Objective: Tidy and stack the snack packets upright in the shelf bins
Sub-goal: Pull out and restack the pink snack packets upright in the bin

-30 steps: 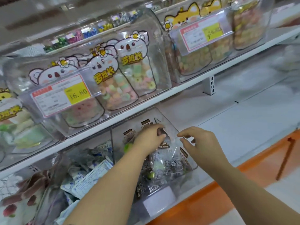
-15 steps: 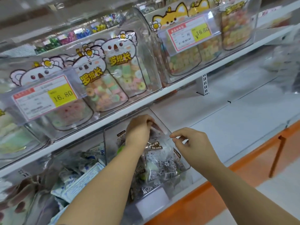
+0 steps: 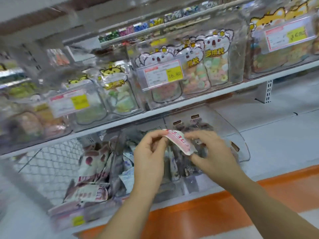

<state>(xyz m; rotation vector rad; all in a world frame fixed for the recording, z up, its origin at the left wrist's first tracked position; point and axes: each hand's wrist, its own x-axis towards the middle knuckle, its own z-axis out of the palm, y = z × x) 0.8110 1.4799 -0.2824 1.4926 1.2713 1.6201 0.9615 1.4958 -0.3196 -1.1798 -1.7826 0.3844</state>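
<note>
Head view: clear bins point(image 3: 238, 54) line the shelf point(image 3: 172, 107); left hand point(image 3: 150, 156) and right hand point(image 3: 212, 152) pinch a tilted pink-and-white packet point(image 3: 179, 140), partly hiding the lower bin point(image 3: 240, 135).

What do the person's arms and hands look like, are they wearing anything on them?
Both are bare. The left hand and right hand have no gloves, and the left forearm and right forearm show no sleeves as far as the frame reaches. No watch or bracelet at either wrist. The picture is too blurred to rule out rings.
</note>
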